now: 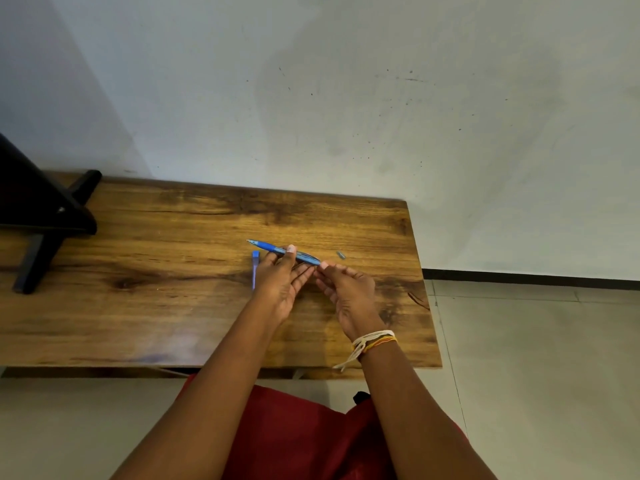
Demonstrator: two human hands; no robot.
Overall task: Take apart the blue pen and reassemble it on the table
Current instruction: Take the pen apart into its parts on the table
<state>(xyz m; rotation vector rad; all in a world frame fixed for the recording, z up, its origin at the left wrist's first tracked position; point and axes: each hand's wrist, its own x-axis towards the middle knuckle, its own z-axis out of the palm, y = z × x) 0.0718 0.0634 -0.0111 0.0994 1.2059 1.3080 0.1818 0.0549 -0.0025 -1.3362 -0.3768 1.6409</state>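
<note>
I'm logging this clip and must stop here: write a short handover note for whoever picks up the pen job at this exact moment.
Left hand: holds the blue pen barrel above the wooden table, tip pointing left.
Right hand: fingers pinch at the barrel's rear end; what they hold is too small to tell.
On the table: a blue clip piece left of the left hand, a small grey part to the right.
Done: the pen is at least partly apart.
Left: fit the loose pieces back and lay the pen down.
</note>
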